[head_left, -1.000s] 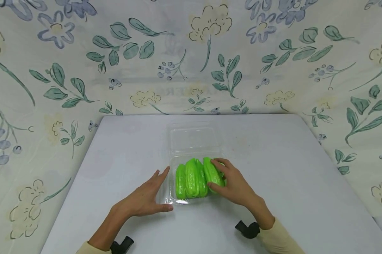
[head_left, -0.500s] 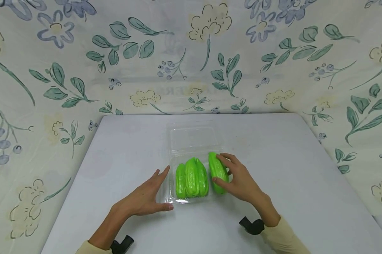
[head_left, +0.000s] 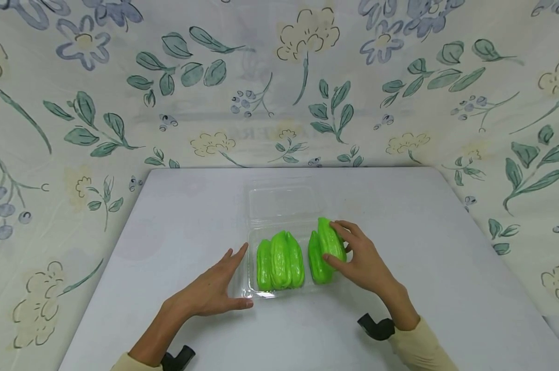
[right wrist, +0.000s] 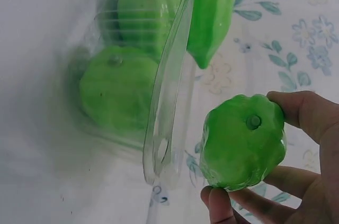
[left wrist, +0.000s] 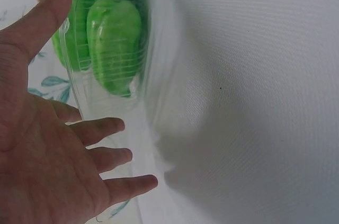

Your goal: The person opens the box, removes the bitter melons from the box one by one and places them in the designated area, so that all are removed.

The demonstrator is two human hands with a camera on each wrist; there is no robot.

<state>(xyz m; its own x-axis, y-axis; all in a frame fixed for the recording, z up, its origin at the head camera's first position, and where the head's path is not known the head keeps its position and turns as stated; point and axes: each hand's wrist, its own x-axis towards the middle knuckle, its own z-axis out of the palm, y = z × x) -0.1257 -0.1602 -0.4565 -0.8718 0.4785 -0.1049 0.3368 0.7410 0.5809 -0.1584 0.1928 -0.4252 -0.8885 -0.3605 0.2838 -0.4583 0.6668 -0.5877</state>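
My right hand (head_left: 365, 260) pinches a glossy bright green bitter gourd (head_left: 331, 239) between thumb and fingers, above the right side of a clear plastic clamshell box (head_left: 250, 288). In the right wrist view the held bitter gourd (right wrist: 238, 152) shows its ribbed end and small stem stub, higher than the box rim (right wrist: 177, 70). Another bitter gourd (head_left: 317, 270) lies below it at the box's right, partly covered. Farther left, more bitter gourds (head_left: 281, 263) lie side by side in the box. My left hand (head_left: 210, 288) is spread beside the box's left edge, holding nothing.
The box's transparent lid (head_left: 281, 201) lies folded back, flat on the white table (head_left: 400, 216). Behind and around the table hangs a floral cloth (head_left: 261, 62). Black wrist mounts (head_left: 377, 328) stick out under both forearms.
My right hand has moved to the right and slightly away, lifting the bitter gourd off the row. A gap has opened, and the bitter gourd beneath now shows. The left hand has stayed put.
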